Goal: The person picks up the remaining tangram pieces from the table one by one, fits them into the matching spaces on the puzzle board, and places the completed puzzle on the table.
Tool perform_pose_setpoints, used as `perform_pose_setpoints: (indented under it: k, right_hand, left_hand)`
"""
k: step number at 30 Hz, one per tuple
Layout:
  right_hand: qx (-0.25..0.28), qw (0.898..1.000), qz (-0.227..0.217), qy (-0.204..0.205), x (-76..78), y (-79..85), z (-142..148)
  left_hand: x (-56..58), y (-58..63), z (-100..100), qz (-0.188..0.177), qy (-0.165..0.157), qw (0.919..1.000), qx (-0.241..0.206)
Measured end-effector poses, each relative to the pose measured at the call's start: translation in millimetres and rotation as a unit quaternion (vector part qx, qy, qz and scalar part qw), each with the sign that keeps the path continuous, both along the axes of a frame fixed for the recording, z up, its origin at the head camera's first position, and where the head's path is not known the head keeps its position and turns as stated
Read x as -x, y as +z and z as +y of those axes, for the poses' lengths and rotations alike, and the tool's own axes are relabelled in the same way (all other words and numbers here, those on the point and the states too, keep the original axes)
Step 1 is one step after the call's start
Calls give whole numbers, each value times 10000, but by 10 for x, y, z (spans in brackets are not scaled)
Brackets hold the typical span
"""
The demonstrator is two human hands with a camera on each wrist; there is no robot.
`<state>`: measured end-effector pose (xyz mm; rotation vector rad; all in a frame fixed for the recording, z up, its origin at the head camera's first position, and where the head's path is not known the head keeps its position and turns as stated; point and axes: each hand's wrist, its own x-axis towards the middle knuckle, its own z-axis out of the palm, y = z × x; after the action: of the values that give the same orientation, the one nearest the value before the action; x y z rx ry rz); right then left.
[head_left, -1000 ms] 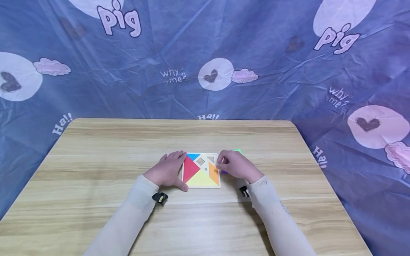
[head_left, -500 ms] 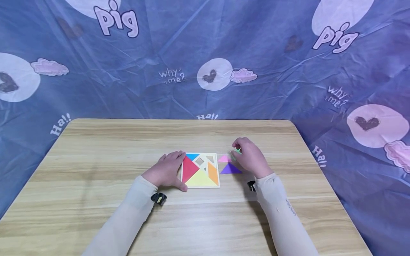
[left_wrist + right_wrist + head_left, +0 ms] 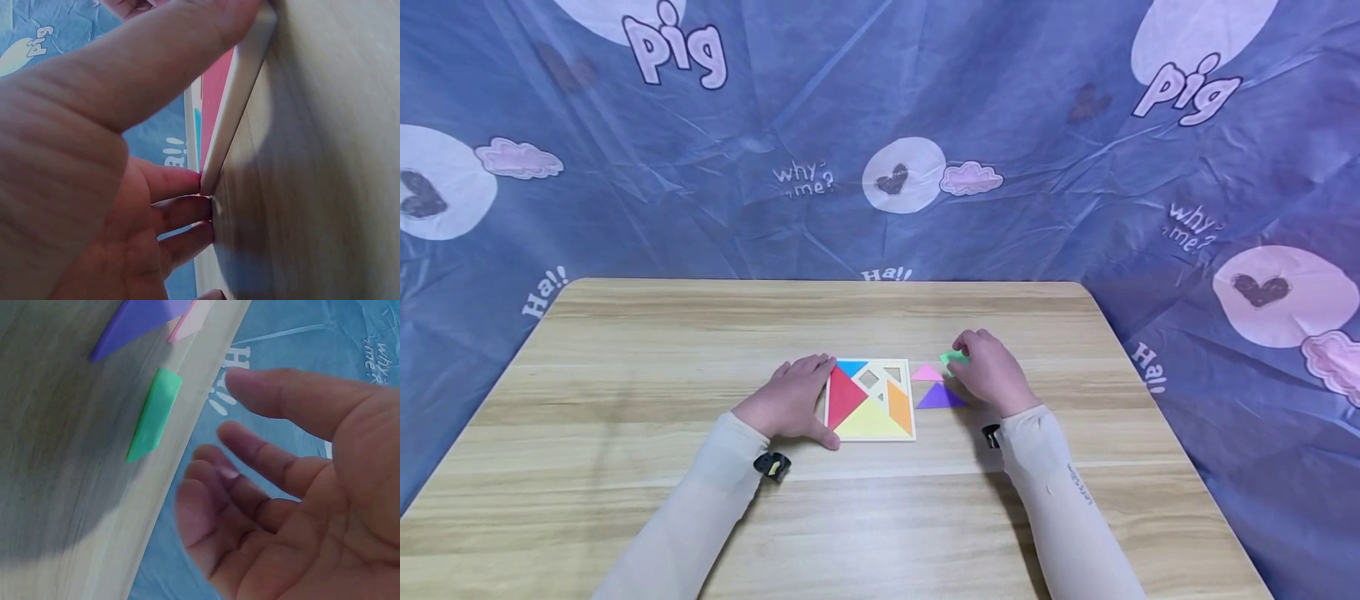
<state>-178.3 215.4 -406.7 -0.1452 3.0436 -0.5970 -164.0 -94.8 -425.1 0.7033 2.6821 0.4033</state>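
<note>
A white-framed tangram tray (image 3: 913, 417) lies on the table with red, yellow, blue and orange pieces in it and several bare recesses. My left hand (image 3: 790, 396) holds the tray's left side, thumb at the near corner and index finger at the far one; the left wrist view shows the thumb and index finger (image 3: 178, 180) against its edge. My right hand (image 3: 992, 375) hovers beside the green piece (image 3: 154, 415), its fingers loosely bent and apart from it. Close by lie a purple triangle (image 3: 940, 397) and a pink triangle (image 3: 927, 373), between tray and right hand.
The wooden table (image 3: 662, 333) extends around the tray on every side. Behind it hangs a blue printed cloth (image 3: 820, 225), which also runs along the right and left edges.
My right hand has moved right from the tray's orange piece to the green piece, uncovering the purple and pink triangles. My left hand stays on the tray.
</note>
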Motion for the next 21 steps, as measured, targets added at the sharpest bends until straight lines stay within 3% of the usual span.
perform_pose_setpoints:
  k: [14, 21]
  right_hand:
    - [-135, 9956, -918, 117, -6, -82, 75]
    - [-415, 9937, -1007, 258, -8, -134, 65]
  left_hand:
    - [-28, -28, 21, 2, 39, 10000, -7]
    - [-43, -28, 28, -12, 62, 10000, -30]
